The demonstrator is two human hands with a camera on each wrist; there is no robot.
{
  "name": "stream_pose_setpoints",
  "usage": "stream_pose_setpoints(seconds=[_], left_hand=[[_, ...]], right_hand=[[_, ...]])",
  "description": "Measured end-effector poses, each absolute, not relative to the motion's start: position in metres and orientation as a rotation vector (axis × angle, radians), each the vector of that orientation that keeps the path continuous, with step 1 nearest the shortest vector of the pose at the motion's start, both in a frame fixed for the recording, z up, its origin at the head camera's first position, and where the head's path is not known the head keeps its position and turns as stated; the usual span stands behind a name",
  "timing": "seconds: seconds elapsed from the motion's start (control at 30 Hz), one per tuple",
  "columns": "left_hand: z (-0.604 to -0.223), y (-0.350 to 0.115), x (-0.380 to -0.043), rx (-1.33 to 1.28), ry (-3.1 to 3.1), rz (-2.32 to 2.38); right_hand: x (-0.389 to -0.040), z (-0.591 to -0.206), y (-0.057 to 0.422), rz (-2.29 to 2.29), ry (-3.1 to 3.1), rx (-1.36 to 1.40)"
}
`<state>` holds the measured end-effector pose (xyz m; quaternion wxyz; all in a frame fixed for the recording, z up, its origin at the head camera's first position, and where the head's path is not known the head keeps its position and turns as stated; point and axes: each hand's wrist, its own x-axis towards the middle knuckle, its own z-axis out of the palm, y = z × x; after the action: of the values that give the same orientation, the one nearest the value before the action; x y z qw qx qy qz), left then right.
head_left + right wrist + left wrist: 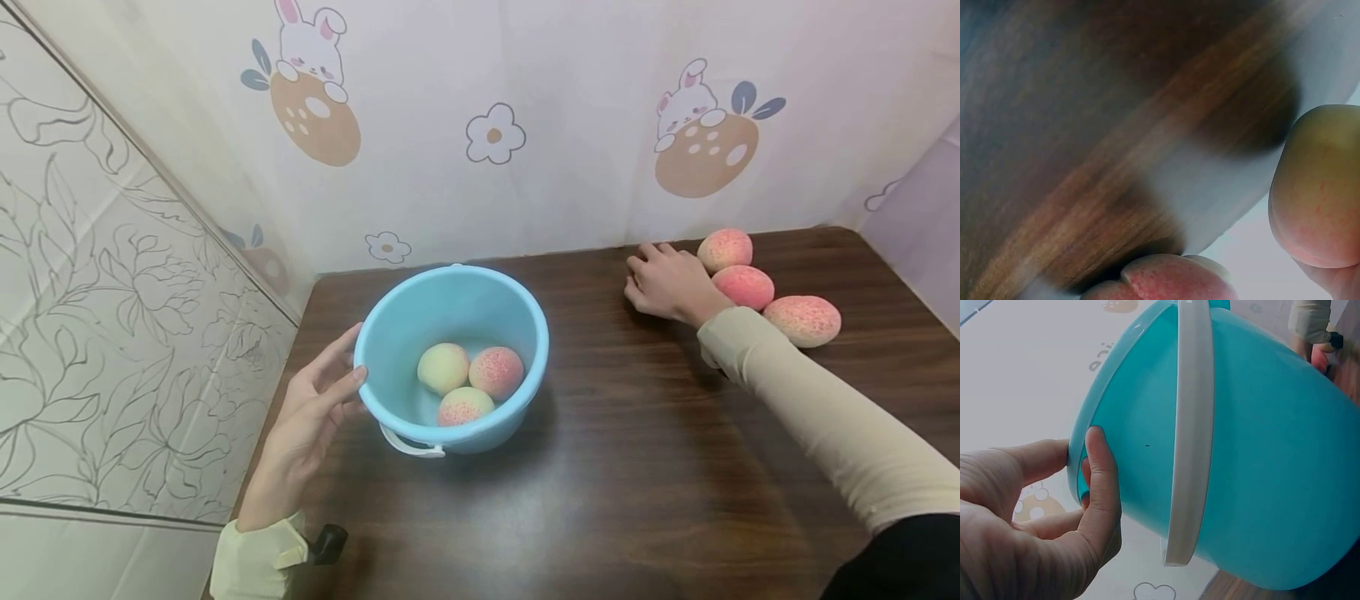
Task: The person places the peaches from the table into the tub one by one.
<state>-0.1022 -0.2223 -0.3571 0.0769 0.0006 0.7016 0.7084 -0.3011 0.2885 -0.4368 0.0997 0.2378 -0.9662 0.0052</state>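
Note:
A light blue bucket (pixel 453 287) with a white handle (pixel 1192 434) stands on the dark wooden table (pixel 600 492). Inside it lie a pale yellow peach (pixel 443 368), a reddish peach (pixel 497 372) and a speckled peach (pixel 465 407). My left hand (pixel 311 417) grips its rim from the left side. Over by the back edge, my right hand (pixel 667 282) is palm down with bent fingers. It holds a yellow-pink peach (pixel 1319 187), which the head view hides beneath the hand; most of the fingers are out of the right wrist view.
Right of my right hand lie a pink-yellow peach (pixel 725 252), a red peach (pixel 743 287) and a large speckled peach (pixel 802 321). A printed curtain (pixel 570 167) hangs behind the table. A patterned wall panel (pixel 127 333) runs along the left side.

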Motion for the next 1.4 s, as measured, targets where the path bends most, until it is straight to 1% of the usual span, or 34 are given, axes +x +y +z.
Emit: stream_pose_setpoints(seconds=[0.43,1.4], left_hand=[[-0.357,-0.222,-0.102,-0.008,2.088,2.132],[-0.357,-0.222,-0.102,0.002,2.092,2.137]], right_hand=[[-0.295,-0.424,0.282,0.073,-2.75,0.697],[-0.275,-0.35,0.224,0.254,-2.544,0.819]])
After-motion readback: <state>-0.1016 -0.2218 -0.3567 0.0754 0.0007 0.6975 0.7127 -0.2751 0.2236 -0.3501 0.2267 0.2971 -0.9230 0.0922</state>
